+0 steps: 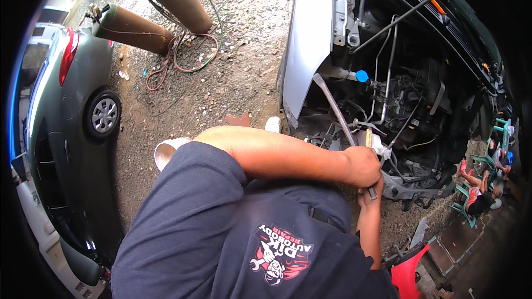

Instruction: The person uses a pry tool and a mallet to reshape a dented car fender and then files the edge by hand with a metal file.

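Landmark: round, bright-blue plastic cap (362, 76), left of the dark metal engine parts (424, 80).

Long, straight, grey metal bar (334, 108): slanting, left of and below the blue cap; upper end beside the edge of the pale silver painted fender (306, 33), contact uncertain.

Left hand (363, 167): bare, well below the blue cap; fingers curled into a full fist about the bar's lower stretch.

Right hand (370, 204): bare, just under the left, partly hidden; fingers bent near a short grey metal end (372, 192). Tightness of grip, and whether that end belongs to the bar, cannot be told.

Narrow, tan strip (369, 137), material uncertain: below the blue cap, beside the left fist.

Brown metal gas cylinder with green shoulder (133, 27): far to the blue cap's upper left.

Handling, as judged: keep the left fist firm and the wrist straight; brace with the right; load the bar steadily rather than by jerks; keep its upper end off the silver paint and away from the blue cap; leave knuckles room in case it slips.
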Available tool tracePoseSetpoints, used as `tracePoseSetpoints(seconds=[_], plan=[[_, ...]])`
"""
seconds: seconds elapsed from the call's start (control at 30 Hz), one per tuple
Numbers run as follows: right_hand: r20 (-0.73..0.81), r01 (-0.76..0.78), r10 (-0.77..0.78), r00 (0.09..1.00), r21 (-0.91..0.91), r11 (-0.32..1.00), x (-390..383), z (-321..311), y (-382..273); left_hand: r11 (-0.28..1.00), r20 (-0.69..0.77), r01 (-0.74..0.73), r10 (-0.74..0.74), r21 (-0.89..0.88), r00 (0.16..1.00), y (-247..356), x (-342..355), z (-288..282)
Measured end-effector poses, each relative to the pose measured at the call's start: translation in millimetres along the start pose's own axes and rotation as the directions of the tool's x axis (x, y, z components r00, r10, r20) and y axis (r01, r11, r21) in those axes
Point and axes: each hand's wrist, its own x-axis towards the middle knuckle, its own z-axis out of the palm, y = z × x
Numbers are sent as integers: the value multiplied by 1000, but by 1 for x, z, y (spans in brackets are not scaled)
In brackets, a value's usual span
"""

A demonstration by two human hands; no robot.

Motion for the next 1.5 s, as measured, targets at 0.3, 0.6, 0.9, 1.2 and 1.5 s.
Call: tracePoseSetpoints(seconds=[0.3,0.6,0.9,1.2,1.5], plan=[[59,74,-73,996,-6,997,5,-37,50,999,92,-24,20,40,996,-10,20,25],[216,-28,41,976,-61,998,25,-40,81,955,-42,200,-196,219,980,-58,42,8],[337,263,-236,911,-35,964,67,-38,110,924,-273,291,-222,247,936,-67,21,-1],[466,92,-219,857,279,956,90,2,94,908,-225,314,-256,277,940,-82,3,9],[552,-68,-179,815,398,915,113,43,84,905,-230,246,-172,347,958,-81,-6,19]])
